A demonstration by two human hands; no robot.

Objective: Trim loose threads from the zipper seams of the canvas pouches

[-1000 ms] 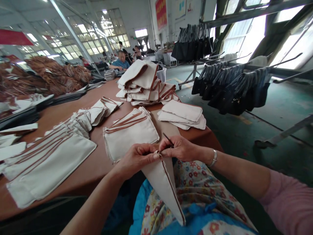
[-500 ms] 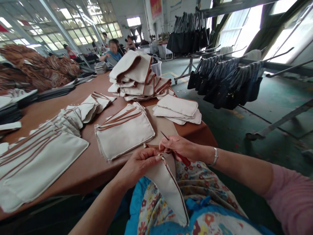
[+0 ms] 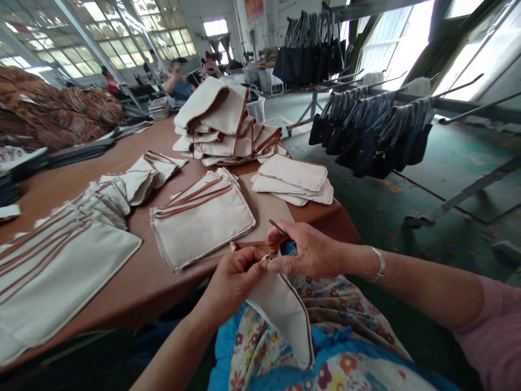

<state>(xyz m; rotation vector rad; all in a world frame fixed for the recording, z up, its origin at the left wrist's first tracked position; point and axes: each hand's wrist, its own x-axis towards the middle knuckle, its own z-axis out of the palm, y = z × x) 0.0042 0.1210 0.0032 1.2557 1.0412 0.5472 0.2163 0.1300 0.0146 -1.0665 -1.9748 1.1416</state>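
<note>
Pinching brown-edged white fabric (image 3: 285, 315), lower centre: left hand (image 3: 234, 274) closed, right hand (image 3: 313, 252) closed too, clasping a thin dark tool (image 3: 280, 227)!

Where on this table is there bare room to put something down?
Bare brown tabletop shows between the dark stack and fanned cream row, and narrowly between that row and the middle pile. The tan sheet is bare beside the right pile. Crowded: around the tall heap.

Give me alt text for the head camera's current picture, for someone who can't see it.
The left hand and right hand hold a white fabric piece over flowered cloth; the right also holds a thin dark tool. Similar pieces lie stacked on a brown table; black bags hang at right.
</note>
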